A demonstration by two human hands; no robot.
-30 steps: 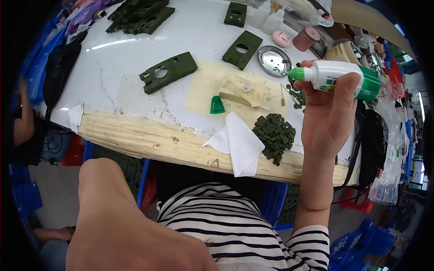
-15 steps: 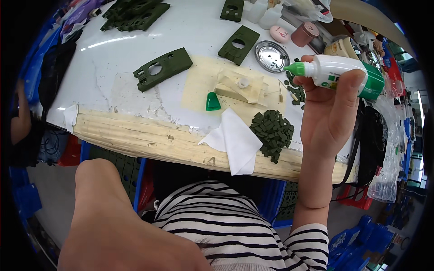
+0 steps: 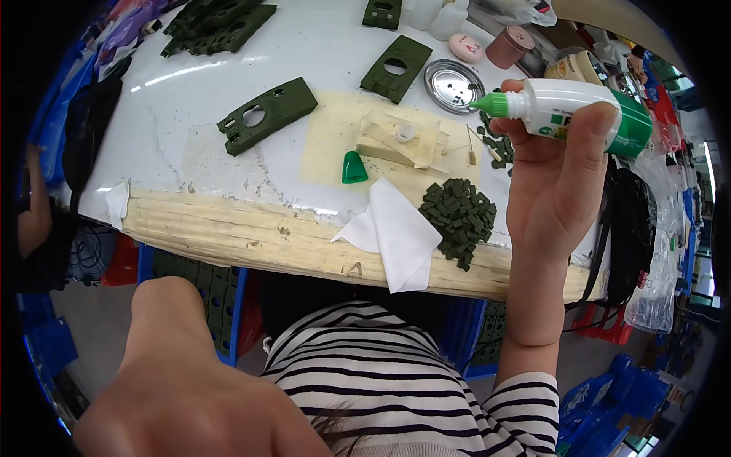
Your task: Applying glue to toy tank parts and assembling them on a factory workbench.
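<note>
Head view: pinching the white-and-green bottle (image 3: 562, 99) sideways between thumb and fingers of the right hand (image 3: 550, 194), above the table (image 3: 175, 103) near the metal dish (image 3: 442, 85); cannot tell the grip of the left hand (image 3: 205, 411). Could drip onto the green chips (image 3: 461, 221) if squeezed too hard.

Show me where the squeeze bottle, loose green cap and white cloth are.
Squeeze bottle (image 3: 567, 96), head view: on its white body.
Loose green cap (image 3: 353, 168), head view: middle of its side.
White cloth (image 3: 397, 236), head view: middle of its folded part.
</note>
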